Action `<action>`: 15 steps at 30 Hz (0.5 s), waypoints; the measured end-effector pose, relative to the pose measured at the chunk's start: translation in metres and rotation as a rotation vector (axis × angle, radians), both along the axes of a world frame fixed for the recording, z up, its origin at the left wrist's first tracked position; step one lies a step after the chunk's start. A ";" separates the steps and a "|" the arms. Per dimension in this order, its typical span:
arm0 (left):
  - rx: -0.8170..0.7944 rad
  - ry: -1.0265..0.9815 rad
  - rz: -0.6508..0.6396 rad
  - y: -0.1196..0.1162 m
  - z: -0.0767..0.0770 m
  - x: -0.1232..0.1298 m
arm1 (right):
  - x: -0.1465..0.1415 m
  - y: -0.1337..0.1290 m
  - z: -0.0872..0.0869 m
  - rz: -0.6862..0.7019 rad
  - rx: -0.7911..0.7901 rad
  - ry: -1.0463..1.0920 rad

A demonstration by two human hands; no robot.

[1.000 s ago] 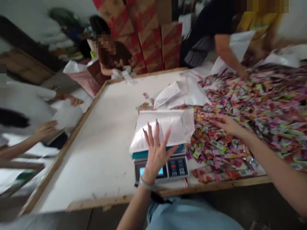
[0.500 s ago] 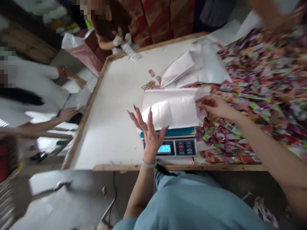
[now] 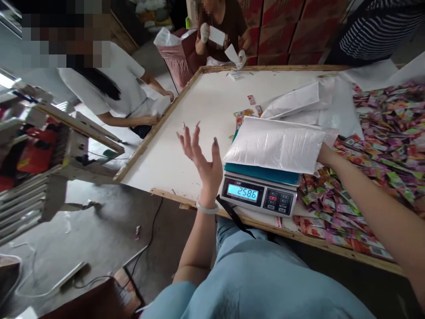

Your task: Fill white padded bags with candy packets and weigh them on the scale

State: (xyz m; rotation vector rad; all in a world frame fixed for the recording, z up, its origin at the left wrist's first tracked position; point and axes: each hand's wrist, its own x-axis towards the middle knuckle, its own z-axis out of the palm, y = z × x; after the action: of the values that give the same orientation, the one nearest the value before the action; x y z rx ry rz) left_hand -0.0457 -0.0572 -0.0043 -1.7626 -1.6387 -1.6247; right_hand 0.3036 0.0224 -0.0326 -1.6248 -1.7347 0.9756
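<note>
A plump white plastic bag [image 3: 272, 144] lies on the teal tray of a digital scale [image 3: 259, 195] whose display reads 2586. My right hand [image 3: 325, 155] is at the bag's open right end; its fingers are hidden inside or behind the plastic, so its grip cannot be made out. My left hand [image 3: 201, 159] is raised left of the scale with fingers spread, holding nothing. Behind the bag lie other white bags [image 3: 295, 102] and a few small colourful packets [image 3: 244, 117]. Many more colourful packets [image 3: 392, 146] are heaped to the right.
The white table has a wooden rim [image 3: 159, 126]. A person in white [image 3: 116, 88] handles white material at its left edge. Across the table, a person in brown [image 3: 229, 26] holds white pieces. Red cartons [image 3: 275, 31] are stacked behind; a cable [image 3: 151, 239] runs along the floor.
The view has swung left. The bag looks fuller and my right hand has gone into or behind its right end. The scale display is now readable. My left hand stays raised and spread.
</note>
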 end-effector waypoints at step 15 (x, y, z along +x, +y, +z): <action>-0.030 -0.177 -0.041 -0.015 -0.007 -0.016 | 0.080 -0.090 0.034 -0.510 -0.065 0.103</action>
State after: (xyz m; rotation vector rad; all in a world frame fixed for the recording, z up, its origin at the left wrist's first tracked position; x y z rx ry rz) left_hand -0.0622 -0.0726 -0.0112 -1.7206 -1.7213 -1.8311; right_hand 0.3833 -0.0676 0.0012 -1.8906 -1.1410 0.8491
